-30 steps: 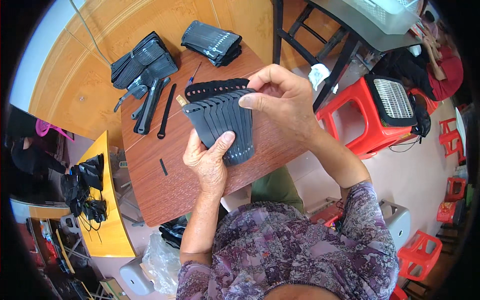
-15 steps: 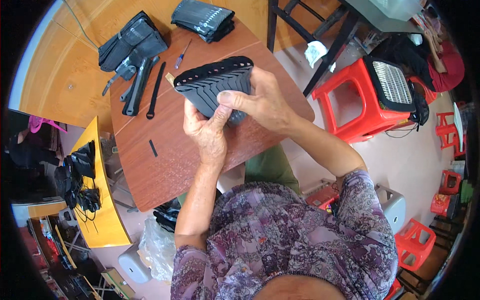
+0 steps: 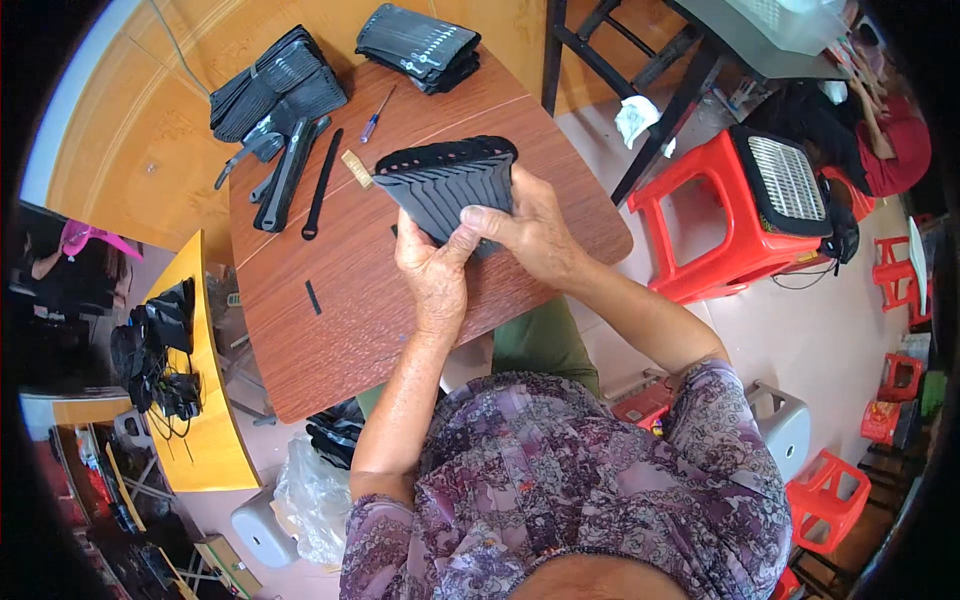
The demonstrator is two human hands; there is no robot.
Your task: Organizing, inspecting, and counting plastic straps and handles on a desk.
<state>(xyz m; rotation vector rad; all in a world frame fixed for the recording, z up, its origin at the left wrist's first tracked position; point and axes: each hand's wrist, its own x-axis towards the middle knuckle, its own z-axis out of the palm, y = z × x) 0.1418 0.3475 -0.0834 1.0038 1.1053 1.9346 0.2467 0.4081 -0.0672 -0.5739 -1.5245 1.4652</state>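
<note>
Over the brown table (image 3: 340, 350), my left hand (image 3: 437, 265) and my right hand (image 3: 535, 225) grip a fanned stack of black hook-and-loop cable straps (image 3: 450, 185). Both thumbs press on its near grey face, and the rounded ends with small holes point away from me. A single strap (image 3: 322, 185) lies left of the stack, beside a bundle of folded straps (image 3: 285, 195). Between it and my hands rests a small tan piece (image 3: 356, 169). A short black strip (image 3: 313, 297) lies nearer to me.
Two strap piles, one at the back left (image 3: 278, 85) and one at the back middle (image 3: 418, 45), sit past a small screwdriver (image 3: 376, 115). A red stool (image 3: 690, 215) stands right of the table. Dark items lie on a yellow table (image 3: 205, 400) at left, above a clear plastic bag (image 3: 310, 500).
The stack has tilted and come slightly nearer and to the right in the picture, still in both hands. More of the tan piece shows. The whole view has shifted a little.
</note>
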